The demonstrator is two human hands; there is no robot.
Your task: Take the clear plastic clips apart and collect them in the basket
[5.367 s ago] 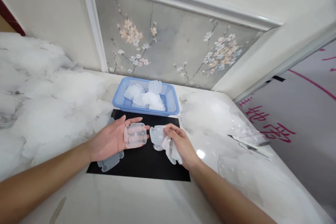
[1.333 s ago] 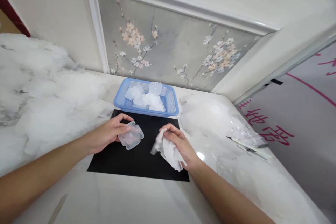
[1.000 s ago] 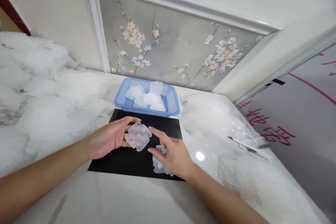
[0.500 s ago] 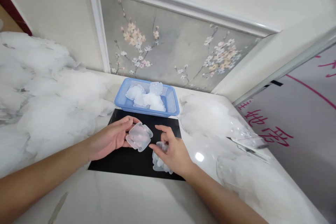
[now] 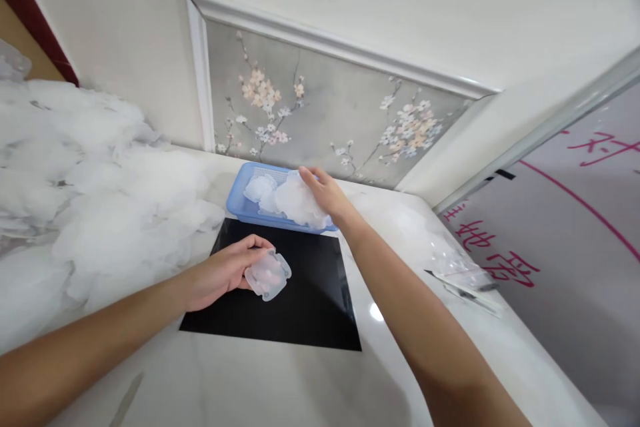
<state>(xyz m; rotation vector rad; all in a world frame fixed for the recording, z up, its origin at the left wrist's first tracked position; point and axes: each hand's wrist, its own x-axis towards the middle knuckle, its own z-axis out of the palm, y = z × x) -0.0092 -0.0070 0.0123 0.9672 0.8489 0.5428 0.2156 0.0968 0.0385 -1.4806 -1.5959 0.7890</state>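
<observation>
My left hand (image 5: pixel 233 270) is closed on the edge of a thin, frosted, see-through plastic piece (image 5: pixel 269 275) with a notched outline and small round dots near its corners. It holds the piece over a black mat (image 5: pixel 305 307). My right hand (image 5: pixel 323 195) is above the right side of a blue plastic basket (image 5: pixel 235 200), gripping a clump of similar whitish plastic pieces (image 5: pixel 299 199). Its thumb shows on top, while the other fingers are mostly hidden. More frosted pieces (image 5: pixel 260 188) lie in the basket to the left of that clump.
A large heap of cloudy white plastic pieces (image 5: pixel 110 200) covers the left of the marble-look counter (image 5: pixel 240 380). Clear plastic packaging (image 5: pixel 460 260) and a pen-like item (image 5: pixel 465 293) lie on the right. Behind stands a wall with a framed floral panel (image 5: pixel 320 100); a whiteboard (image 5: pixel 575 213) is at right.
My right hand has moved up and away from the mat to the basket, and the stack beside it has left the mat. My left hand still holds its piece, now tilted slightly differently.
</observation>
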